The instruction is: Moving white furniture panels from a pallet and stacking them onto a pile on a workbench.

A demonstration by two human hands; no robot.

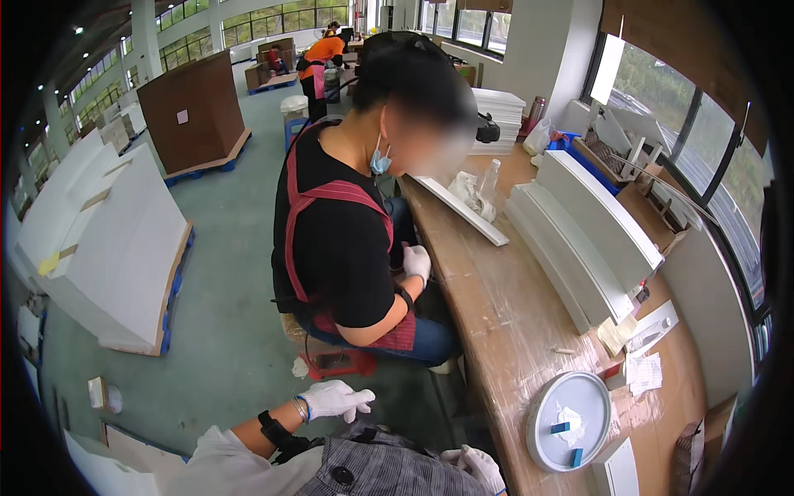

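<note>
My left hand (337,400), in a white knit glove, hovers above my lap with its fingers loosely stretched and nothing in them. A dark band and bracelets circle that wrist. My right hand (478,465), also gloved in white, rests low beside the table's near left edge; its fingers are partly hidden, and I cannot make out whether it holds anything. To the right of it, a round pale lid (539,434) lies on the table (496,289), carrying a smear of white paste (569,423) and two small blue blocks (561,427).
A seated co-worker (339,223) in a red apron leans beside the table. Long white panels (571,248) lie along its right side, near a clear bottle (490,178) and papers (643,374). White stacks (116,248) and a brown box (194,116) stand on pallets at left.
</note>
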